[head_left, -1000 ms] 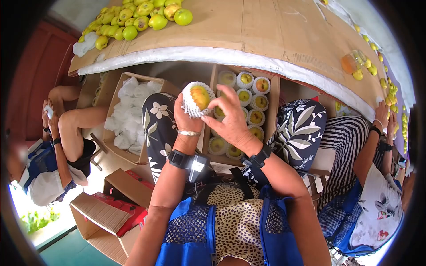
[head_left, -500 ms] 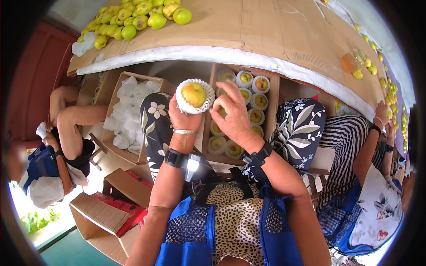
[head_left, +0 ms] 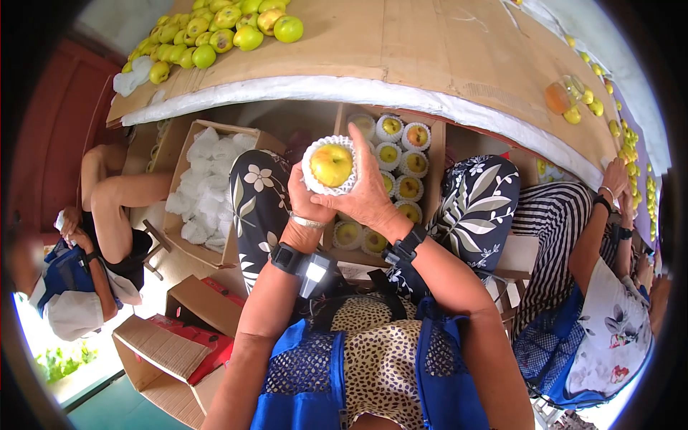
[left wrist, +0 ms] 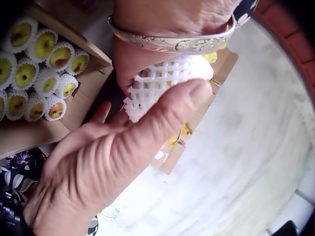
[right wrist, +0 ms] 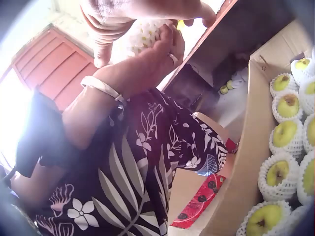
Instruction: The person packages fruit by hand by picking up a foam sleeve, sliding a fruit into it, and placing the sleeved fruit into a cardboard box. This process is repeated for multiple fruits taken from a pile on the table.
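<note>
A yellow-green apple (head_left: 331,165) in a white foam net (head_left: 313,184) is held up between both hands, its top bare toward the head camera. My left hand (head_left: 308,202) grips it from below and the left side. Against its right side lies my right hand (head_left: 369,193), thumb and fingers around the net. In the left wrist view the right thumb presses over the foam net (left wrist: 155,86), beside the left hand's bracelet (left wrist: 172,43). The right wrist view shows the net (right wrist: 145,37) between both hands, the apple mostly hidden.
Netted apples fill a carton (head_left: 438,168) behind my right hand. White foam nets (head_left: 208,186) fill another carton on the left. Loose apples (head_left: 223,39) and a jar (head_left: 559,97) are on the cardboard-covered table (head_left: 423,50). People sit on both sides; an open box (head_left: 161,344) lies lower left.
The right hand has moved from beside the apple onto its right side. The netted apple has shifted right and slightly down. The person at left has moved their hands.
</note>
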Demonstrator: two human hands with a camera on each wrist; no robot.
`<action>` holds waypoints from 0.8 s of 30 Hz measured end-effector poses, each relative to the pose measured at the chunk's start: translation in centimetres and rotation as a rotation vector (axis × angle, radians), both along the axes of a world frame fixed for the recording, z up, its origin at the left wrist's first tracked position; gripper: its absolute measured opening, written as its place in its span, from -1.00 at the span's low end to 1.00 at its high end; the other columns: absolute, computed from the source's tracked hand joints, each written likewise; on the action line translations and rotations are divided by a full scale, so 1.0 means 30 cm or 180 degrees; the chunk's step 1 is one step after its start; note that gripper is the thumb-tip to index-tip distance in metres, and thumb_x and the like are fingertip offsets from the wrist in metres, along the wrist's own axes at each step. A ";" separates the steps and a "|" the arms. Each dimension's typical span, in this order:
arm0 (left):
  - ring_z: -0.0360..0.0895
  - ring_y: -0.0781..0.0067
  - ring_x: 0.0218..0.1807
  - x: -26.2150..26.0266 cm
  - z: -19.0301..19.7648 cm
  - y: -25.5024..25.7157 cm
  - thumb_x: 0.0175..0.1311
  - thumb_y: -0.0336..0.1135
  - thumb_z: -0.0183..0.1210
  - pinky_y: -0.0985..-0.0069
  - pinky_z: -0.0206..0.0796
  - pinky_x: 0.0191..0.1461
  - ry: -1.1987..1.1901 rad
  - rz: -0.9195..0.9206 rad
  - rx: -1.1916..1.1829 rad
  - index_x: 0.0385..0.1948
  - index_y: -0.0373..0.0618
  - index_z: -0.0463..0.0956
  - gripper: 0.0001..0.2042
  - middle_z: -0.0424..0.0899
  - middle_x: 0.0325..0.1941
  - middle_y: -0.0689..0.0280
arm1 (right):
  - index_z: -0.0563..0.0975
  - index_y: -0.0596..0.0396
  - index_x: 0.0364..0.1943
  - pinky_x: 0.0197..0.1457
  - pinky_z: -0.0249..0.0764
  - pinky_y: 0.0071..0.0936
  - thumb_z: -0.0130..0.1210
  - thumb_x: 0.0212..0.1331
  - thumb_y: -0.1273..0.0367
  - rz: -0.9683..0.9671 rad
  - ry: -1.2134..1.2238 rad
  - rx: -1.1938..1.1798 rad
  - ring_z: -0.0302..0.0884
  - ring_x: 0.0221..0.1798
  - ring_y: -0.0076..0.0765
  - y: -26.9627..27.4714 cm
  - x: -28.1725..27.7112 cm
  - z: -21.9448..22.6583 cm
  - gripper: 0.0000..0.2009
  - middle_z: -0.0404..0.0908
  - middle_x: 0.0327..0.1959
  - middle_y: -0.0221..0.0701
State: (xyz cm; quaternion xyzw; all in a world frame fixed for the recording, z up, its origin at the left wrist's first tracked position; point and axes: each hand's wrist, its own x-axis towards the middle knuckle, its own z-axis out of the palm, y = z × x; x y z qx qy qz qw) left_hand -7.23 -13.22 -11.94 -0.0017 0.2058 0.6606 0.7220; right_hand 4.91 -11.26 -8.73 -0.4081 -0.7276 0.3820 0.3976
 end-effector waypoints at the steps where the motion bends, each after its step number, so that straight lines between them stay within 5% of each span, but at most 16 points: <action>1: 0.42 0.26 0.01 0.003 0.006 -0.001 0.22 -0.14 -0.26 0.34 0.20 0.15 -0.0105 -0.0077 0.0049 -0.10 -0.18 0.39 -0.61 0.50 -0.05 0.20 | -0.03 0.24 0.22 0.24 0.12 -0.34 0.41 -0.46 0.12 -0.0062 0.0012 0.0120 0.17 0.18 -0.12 0.001 0.002 0.000 0.09 0.18 0.13 -0.11; 2: 0.35 0.21 0.10 -0.015 -0.039 0.003 0.23 -0.10 -0.32 0.29 0.09 0.23 -0.0482 -0.0318 0.0461 -0.01 -0.15 0.34 -0.57 0.43 0.05 0.17 | -0.01 0.25 0.21 0.23 0.13 -0.34 0.41 -0.45 0.14 -0.0123 0.0028 0.0238 0.19 0.16 -0.13 0.003 0.002 0.000 0.07 0.19 0.12 -0.11; 8: 0.37 0.28 0.07 0.029 0.057 0.024 0.24 -0.03 -0.19 0.35 0.15 0.18 0.0501 -0.0253 0.0091 -0.04 -0.19 0.34 -0.57 0.43 0.04 0.18 | 0.08 0.25 0.16 0.16 0.24 -0.35 0.39 -0.41 0.28 -0.0183 0.0622 0.0143 0.28 0.11 -0.14 0.023 0.011 0.028 -0.06 0.23 0.09 -0.10; 11: 0.34 0.28 0.11 -0.018 0.036 0.022 0.23 0.06 -0.19 0.31 0.11 0.21 0.0617 -0.0296 -0.0383 0.00 -0.20 0.29 -0.50 0.41 0.05 0.17 | 0.08 0.26 0.16 0.14 0.27 -0.34 0.38 -0.40 0.31 -0.0249 -0.0072 0.0653 0.29 0.10 -0.12 0.062 0.045 0.040 -0.07 0.26 0.08 -0.09; 15: 0.39 0.33 0.04 -0.018 0.108 -0.006 0.17 -0.14 0.05 0.32 0.21 0.14 0.1296 -0.0838 0.0327 0.03 -0.22 0.26 -0.55 0.43 0.00 0.23 | 0.07 0.22 0.18 0.19 0.19 -0.31 0.37 -0.41 0.33 0.0277 -0.0547 0.0800 0.26 0.10 -0.05 0.063 0.042 0.012 -0.07 0.28 0.03 -0.08; 16: 0.44 0.37 -0.02 -0.029 0.079 -0.007 0.10 -0.37 0.12 0.39 0.29 0.08 0.1341 -0.0803 0.0079 0.00 -0.23 0.29 -0.60 0.46 -0.03 0.25 | 0.06 0.20 0.19 0.21 0.15 -0.28 0.38 -0.42 0.32 0.0368 -0.0511 0.0717 0.24 0.10 -0.02 0.055 0.034 -0.004 -0.05 0.28 0.02 -0.07; 19: 0.46 0.37 -0.06 -0.034 0.044 -0.003 0.08 -0.47 0.10 0.42 0.33 0.03 0.1436 -0.0578 -0.0284 -0.04 -0.24 0.33 -0.64 0.49 -0.08 0.24 | 0.03 0.19 0.20 0.21 0.14 -0.28 0.36 -0.35 0.23 0.0392 -0.0471 0.0399 0.23 0.13 -0.06 0.053 0.028 -0.006 -0.05 0.25 0.08 -0.09; 24: 0.46 0.40 -0.09 -0.061 0.022 0.003 0.04 -0.51 0.09 0.41 0.31 0.02 0.1606 -0.0312 -0.0055 -0.10 -0.23 0.37 -0.68 0.51 -0.14 0.25 | 0.14 0.21 0.15 0.22 0.11 -0.35 0.12 0.00 0.16 -0.0083 0.0268 0.0177 0.21 0.16 -0.17 0.046 0.032 -0.050 -0.33 0.27 0.10 -0.14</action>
